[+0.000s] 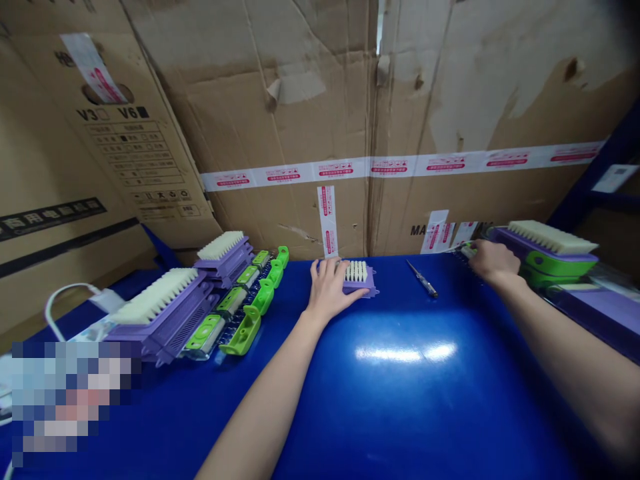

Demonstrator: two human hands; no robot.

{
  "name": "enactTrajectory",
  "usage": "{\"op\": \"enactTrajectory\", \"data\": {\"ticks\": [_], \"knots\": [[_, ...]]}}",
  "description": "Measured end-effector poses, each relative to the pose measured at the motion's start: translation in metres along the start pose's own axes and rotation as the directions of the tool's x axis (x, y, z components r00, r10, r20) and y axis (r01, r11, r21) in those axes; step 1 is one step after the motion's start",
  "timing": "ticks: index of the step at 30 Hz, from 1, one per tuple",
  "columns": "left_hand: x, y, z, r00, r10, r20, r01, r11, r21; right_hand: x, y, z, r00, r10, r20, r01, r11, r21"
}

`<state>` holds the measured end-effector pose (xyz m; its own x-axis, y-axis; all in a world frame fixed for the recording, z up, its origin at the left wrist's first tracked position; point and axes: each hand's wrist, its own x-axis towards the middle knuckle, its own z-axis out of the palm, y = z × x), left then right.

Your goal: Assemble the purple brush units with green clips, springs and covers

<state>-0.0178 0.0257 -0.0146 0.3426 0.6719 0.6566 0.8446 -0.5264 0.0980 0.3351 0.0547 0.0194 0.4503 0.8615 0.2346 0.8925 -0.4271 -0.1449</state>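
Smooth, hard and very shiny, the blue table (400, 413), with bright patches of light on top. Behind it, a tall wall of brown cardboard (300, 120), creased, ripped and stained, with white tape (335, 171) across it, printed in red. On the left, stacks of purple plates (175, 327) with ribbed sides and stubby cream bristles on top. Just beside them, bent, bright green caps (245, 333) in a row.

Near the middle of the table's far edge, one purple brush (357, 273), low and flat, with short cream bristles in neat rows and small tabs at the right end. Partly covered by the left hand (329, 285). Thumb stretched along the near edge, other fingers bent over the left end and far side, pinching the brush between them.

Left arm reaching up from the bottom, nearly straight. Right arm coming in from the right, right hand (496, 261) curled beside a purple and green stack (556, 253). Fingers bent in, tips too blurry; cannot tell if pinching anything. Between the hands, a thin, pointed tool (424, 281) lying at a slant.
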Motion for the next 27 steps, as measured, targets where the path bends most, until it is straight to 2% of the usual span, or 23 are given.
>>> {"op": "enactTrajectory", "data": {"ticks": [8, 15, 22, 27], "knots": [[0.001, 0.000, 0.000, 1.000, -0.005, 0.006, 0.005, 1.000, 0.009, -0.002, 0.000, -0.001, 1.000, -0.010, 0.007, 0.010, 1.000, -0.002], [0.002, -0.001, 0.000, 1.000, -0.009, -0.001, 0.009, 0.999, 0.036, -0.010, -0.003, -0.010, 0.994, -0.057, -0.096, 0.058, 0.998, 0.004], [0.002, -0.003, 0.001, 1.000, -0.024, -0.020, 0.024, 1.000, 0.019, -0.032, -0.025, -0.021, 0.976, -0.102, -0.192, 0.122, 0.988, 0.093], [0.002, -0.007, 0.004, 0.999, -0.021, -0.027, 0.021, 1.000, -0.005, -0.054, -0.042, -0.012, 0.963, -0.137, -0.233, 0.172, 0.976, 0.136]]}}
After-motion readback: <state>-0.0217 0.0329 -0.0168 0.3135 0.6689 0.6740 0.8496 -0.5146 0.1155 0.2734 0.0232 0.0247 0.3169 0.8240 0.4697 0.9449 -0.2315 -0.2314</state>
